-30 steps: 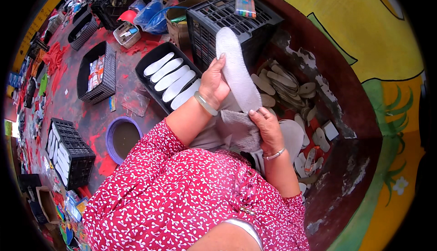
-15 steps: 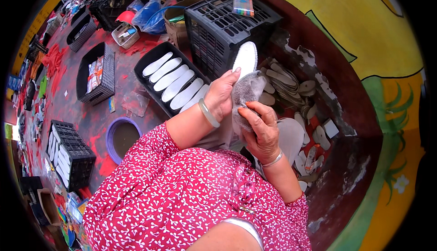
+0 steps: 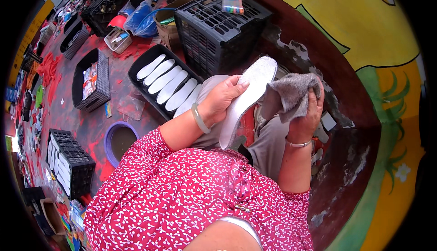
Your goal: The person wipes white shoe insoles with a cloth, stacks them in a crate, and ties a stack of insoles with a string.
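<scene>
My left hand (image 3: 221, 101) grips a white shoe insole (image 3: 255, 79) by its left edge, thumb lying on its upper face. The insole slants, its broad end up and to the right, its narrower end down over my lap. In my right hand (image 3: 308, 120) is a bunched grey-brown cloth (image 3: 295, 97), close to the insole's right edge. Its folds cover part of my right fingers. Left of my knees, a black bin (image 3: 133, 74) has several white insoles (image 3: 167, 88) laid in a row.
A large black crate (image 3: 198, 46) stands ahead with colored pens (image 3: 232, 4) on top. To the left are a purple-rimmed basin (image 3: 107, 144) of murky water, a woven basket (image 3: 97, 98) and a crate (image 3: 84, 160) of insoles. The painted wall (image 3: 350, 28) rises at right.
The cloth has come off the insole and moved right with my right hand. My left hand has lowered the insole, showing its whole white face.
</scene>
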Tool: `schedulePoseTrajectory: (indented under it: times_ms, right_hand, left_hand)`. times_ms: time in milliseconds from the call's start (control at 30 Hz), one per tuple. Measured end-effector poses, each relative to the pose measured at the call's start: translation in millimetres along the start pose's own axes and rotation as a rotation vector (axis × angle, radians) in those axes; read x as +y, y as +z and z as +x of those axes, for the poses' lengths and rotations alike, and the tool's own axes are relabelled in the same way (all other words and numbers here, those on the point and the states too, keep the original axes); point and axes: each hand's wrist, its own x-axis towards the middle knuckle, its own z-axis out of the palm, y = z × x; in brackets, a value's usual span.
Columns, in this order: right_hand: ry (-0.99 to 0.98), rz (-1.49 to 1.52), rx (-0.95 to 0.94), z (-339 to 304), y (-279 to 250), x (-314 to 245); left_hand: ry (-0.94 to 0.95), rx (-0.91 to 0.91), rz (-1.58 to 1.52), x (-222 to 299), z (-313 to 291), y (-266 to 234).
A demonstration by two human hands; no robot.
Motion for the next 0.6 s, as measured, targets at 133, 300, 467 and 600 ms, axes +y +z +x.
schedulePoseTrajectory:
  times_ms: [133, 300, 467, 600]
  right_hand:
    - [0.033, 0.015, -0.113, 14.1, 12.0, 5.3]
    - [-0.241, -0.524, -0.327, 11.0, 23.1, 23.1]
    - [0.008, -0.277, -0.206, -2.6, 28.9, 34.3]
    - [-0.121, -0.434, -0.168, -12.2, 33.2, 35.8]
  left_hand:
    - [0.008, -0.040, 0.098, -5.8, -3.1, 5.2]
    - [0.074, -0.007, 0.102, -13.3, -2.8, 4.0]
    - [0.116, 0.086, 0.089, -17.6, -3.9, 3.2]
    - [0.180, 0.078, 0.085, -25.7, -1.8, -1.2]
